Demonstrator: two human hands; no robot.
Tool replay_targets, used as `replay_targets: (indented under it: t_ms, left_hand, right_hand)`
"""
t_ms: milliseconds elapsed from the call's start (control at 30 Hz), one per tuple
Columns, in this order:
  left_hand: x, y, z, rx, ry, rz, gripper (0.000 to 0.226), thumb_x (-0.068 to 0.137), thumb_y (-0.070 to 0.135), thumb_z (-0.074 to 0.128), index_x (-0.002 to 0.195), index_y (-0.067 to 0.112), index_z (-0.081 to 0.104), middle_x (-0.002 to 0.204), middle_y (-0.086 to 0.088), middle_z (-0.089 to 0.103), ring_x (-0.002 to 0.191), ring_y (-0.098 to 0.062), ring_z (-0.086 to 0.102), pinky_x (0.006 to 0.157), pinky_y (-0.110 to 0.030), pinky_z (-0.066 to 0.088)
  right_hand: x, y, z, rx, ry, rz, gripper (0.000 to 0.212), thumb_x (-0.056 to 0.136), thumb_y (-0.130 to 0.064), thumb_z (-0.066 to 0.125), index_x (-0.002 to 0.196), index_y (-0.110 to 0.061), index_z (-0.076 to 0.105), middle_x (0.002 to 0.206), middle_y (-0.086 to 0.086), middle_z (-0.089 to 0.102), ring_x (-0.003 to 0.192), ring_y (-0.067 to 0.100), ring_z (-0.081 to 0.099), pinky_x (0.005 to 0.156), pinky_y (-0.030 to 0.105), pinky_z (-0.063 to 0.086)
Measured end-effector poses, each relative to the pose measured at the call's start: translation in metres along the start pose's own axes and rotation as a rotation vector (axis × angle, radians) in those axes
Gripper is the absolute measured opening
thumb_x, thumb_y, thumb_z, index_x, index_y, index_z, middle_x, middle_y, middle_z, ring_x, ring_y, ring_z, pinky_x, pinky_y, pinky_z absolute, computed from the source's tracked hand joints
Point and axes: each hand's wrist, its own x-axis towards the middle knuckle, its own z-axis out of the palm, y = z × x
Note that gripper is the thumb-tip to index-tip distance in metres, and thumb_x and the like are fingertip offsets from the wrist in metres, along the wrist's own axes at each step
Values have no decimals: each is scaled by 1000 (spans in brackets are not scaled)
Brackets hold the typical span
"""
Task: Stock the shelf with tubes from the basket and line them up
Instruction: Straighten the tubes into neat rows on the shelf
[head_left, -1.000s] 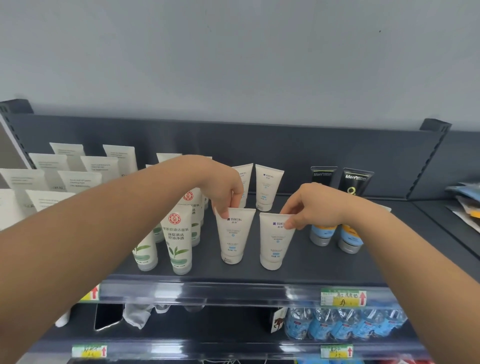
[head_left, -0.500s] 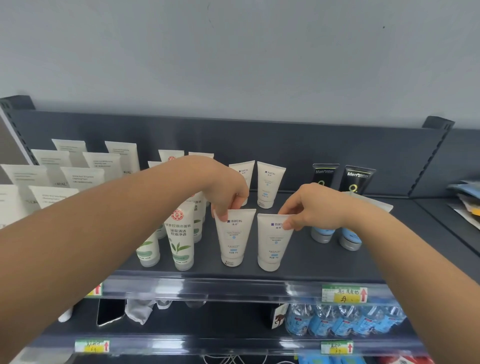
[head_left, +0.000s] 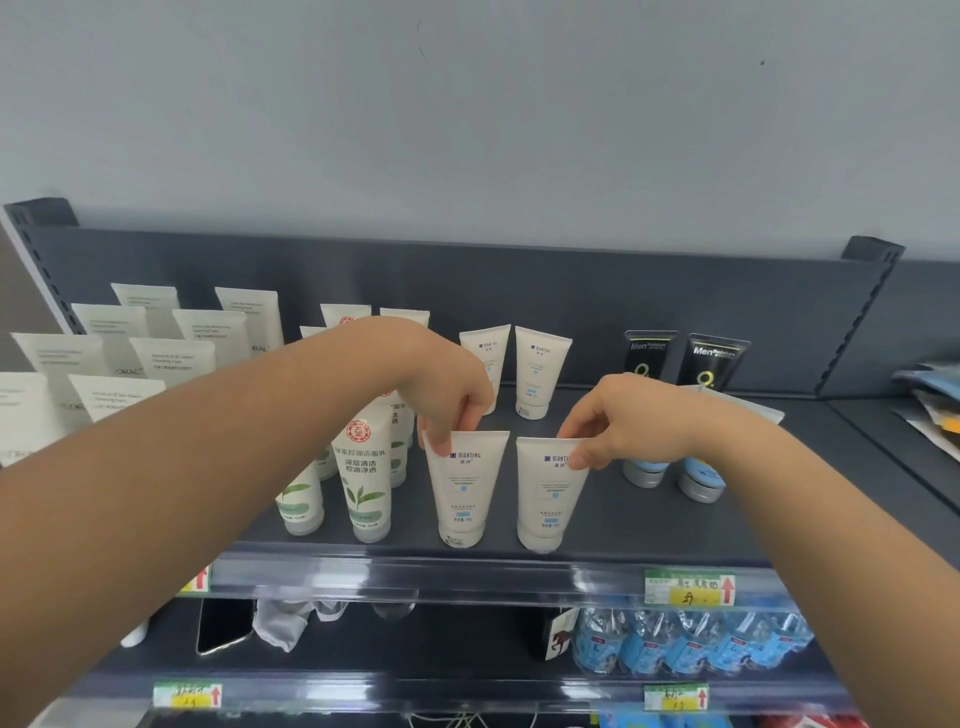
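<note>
Two white tubes with blue print stand cap-down near the front edge of the dark grey shelf (head_left: 644, 530). My left hand (head_left: 447, 395) pinches the top seam of the left white tube (head_left: 464, 493). The right white tube (head_left: 548, 499) is pinched at its top corner by my right hand (head_left: 618, 426). Both tubes stand upright, side by side, a small gap apart. Two more white tubes (head_left: 537, 369) of the same kind stand behind them near the back panel. No basket is in view.
Green-leaf tubes (head_left: 366, 467) stand left of the pair, with several larger white tubes (head_left: 171, 364) further left. Two black tubes (head_left: 711, 379) with silver caps stand to the right. Price tags (head_left: 688, 587) line the shelf rail. Water bottles (head_left: 691, 644) and a phone (head_left: 223, 626) lie on the lower shelf.
Both hands have stayed on the tops of the two front tubes; the tubes have been drawn slightly toward the shelf's front edge and now stand a little further apart.
</note>
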Motion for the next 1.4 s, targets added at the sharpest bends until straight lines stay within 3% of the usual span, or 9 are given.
replay_targets:
  t_ms: [333,433,567,667,767,833,1067,1200,1400]
  left_hand:
    - [-1,1,-2,-2,-33,-12,26,82,24,76,104,19,62,98,9,63,82,-6,55,71,-19,45]
    - [1,2,-3,-14,-48,-15,31,82,23,76,109,19,61,90,15,59,82,-6,55,68,-18,44]
    - [-3,1,-13,-73,-114,-32,36,80,31,78,111,24,61,98,13,65,102,-13,62,86,-28,51]
    - [0,-10,-31,-109,9,-30,29,83,45,71,106,29,63,104,8,71,98,-10,66,93,-35,50]
    - [17,-19,-48,-50,266,-88,30,90,42,63,113,23,61,110,4,67,96,-12,62,84,-30,48]
    - [34,-22,-53,19,345,-153,35,92,37,62,120,17,59,117,2,62,99,-16,57,81,-28,43]
    - [95,-35,-55,107,199,-264,68,92,38,62,148,11,34,145,-6,47,128,-28,49,105,-40,42]
    - [120,-43,-45,157,171,-242,49,93,30,62,136,11,47,131,-5,58,116,-24,57,95,-36,48]
    - [128,-51,-49,201,169,-180,31,90,23,66,118,13,56,116,-2,60,103,-21,59,81,-30,48]
  right_hand:
    - [4,-2,0,-92,-26,4,19,85,-33,72,103,-30,71,92,-17,72,89,5,67,88,33,55]
    - [3,-3,0,-107,-37,2,20,86,-33,71,106,-29,69,96,-16,71,90,5,67,89,33,54]
    - [0,-5,-13,-79,-88,3,30,82,-43,73,111,-34,69,102,-20,71,94,-2,65,91,29,52]
    - [5,-2,-34,-48,36,12,38,78,-60,64,109,-39,70,102,-21,71,94,2,67,89,31,54]
    - [32,2,-50,-79,278,36,32,89,-48,60,113,-29,68,111,-12,67,99,7,62,88,28,49]
    - [56,7,-53,-120,342,75,30,92,-38,60,118,-23,65,117,-6,65,100,11,58,85,26,44]
    - [116,32,-42,-250,235,188,42,92,-25,60,132,-13,53,127,6,60,110,24,57,89,33,48]
    - [128,43,-38,-192,252,206,29,93,-23,62,118,-15,52,116,6,62,96,21,56,78,32,48]
    - [127,49,-37,-211,207,182,26,91,-19,61,115,-13,68,109,4,69,96,21,62,78,33,53]
